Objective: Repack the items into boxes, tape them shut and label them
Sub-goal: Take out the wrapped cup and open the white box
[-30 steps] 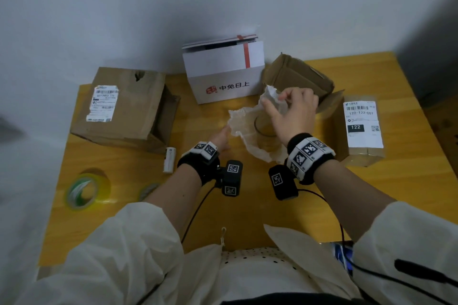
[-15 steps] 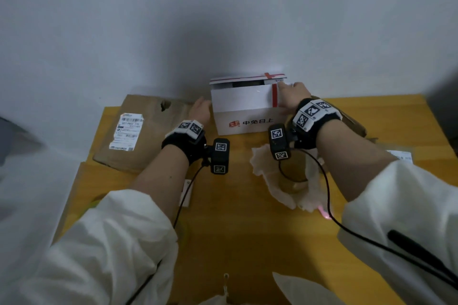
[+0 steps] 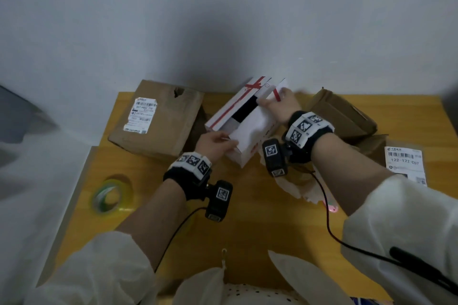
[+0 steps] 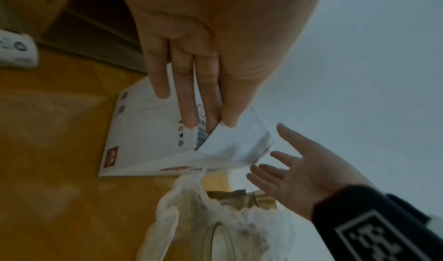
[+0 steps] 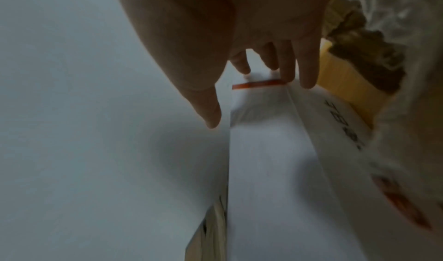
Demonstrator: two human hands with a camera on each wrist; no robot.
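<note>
A white box (image 3: pixel 250 131) with a red ribbon print stands slantwise at the back of the yellow table (image 3: pixel 247 225), its top flaps partly lifted over a dark inside. My left hand (image 3: pixel 223 140) is at its near left corner; in the left wrist view the left hand (image 4: pixel 208 121) pinches a flap corner between thumb and straight fingers laid on the white box (image 4: pixel 143 132). My right hand (image 3: pixel 270 103) rests on the far end. In the right wrist view the right hand (image 5: pixel 251 86) touches the red-striped flap edge with straight fingers.
A glass jar in white wrapping (image 3: pixel 304 186) lies just under my right wrist. A labelled brown box (image 3: pixel 158 119) stands left of the white box. At the right are a crumpled brown box (image 3: pixel 342 116) and a labelled parcel (image 3: pixel 406 163). A green tape roll (image 3: pixel 111 195) lies near the left edge.
Both hands left the wrapped jar and went to the white box. The box has turned from square-on to slantwise and its top flaps have lifted.
</note>
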